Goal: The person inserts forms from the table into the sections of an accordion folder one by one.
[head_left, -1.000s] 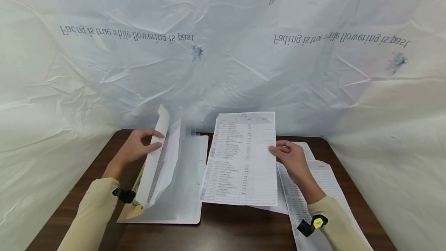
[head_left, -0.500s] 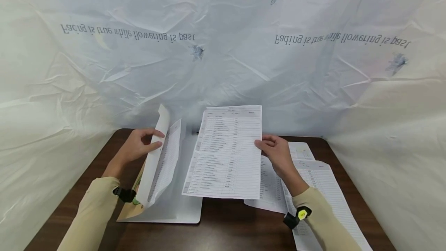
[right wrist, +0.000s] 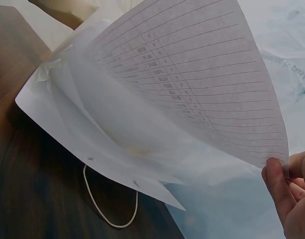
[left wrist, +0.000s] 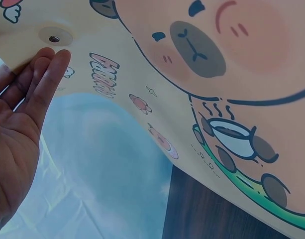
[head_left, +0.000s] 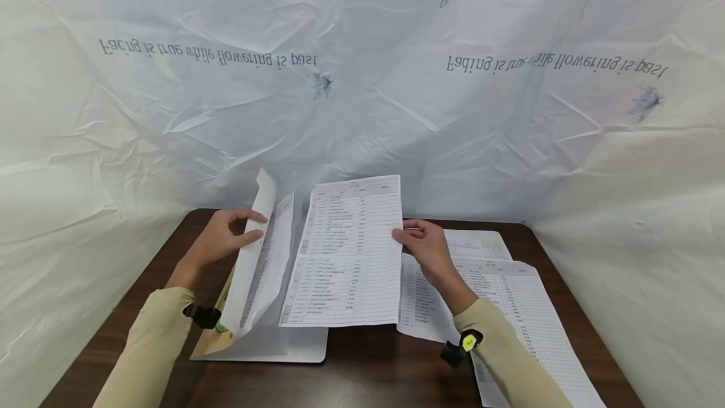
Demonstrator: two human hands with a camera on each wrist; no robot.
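My left hand [head_left: 226, 235] holds up the cover [head_left: 242, 282] of a paper folder between thumb and fingers. In the left wrist view, the outside of that cover [left wrist: 252, 55] carries a cartoon animal and a steaming cup. A printed sheet [head_left: 272, 269] stands tilted just inside the cover. The folder's white back panel [head_left: 306, 348] lies on the table. Between thumb and fingers, my right hand [head_left: 427, 247] pinches the right edge of another printed sheet [head_left: 351, 250]. This sheet is raised and overlaps the panel's right part; its free side curves away in the right wrist view.
More printed sheets [head_left: 532, 313] lie overlapping on the right of the dark wooden table [head_left: 379, 376], partly under my right forearm. A pale elastic loop [right wrist: 116, 227] hangs from the folder's edge. Printed white sheeting [head_left: 362, 124] encloses the table at the back and sides.
The right hand has moved left, bringing its printed sheet from beside the folder to over it and near the raised cover. The left hand and cover have stayed put.
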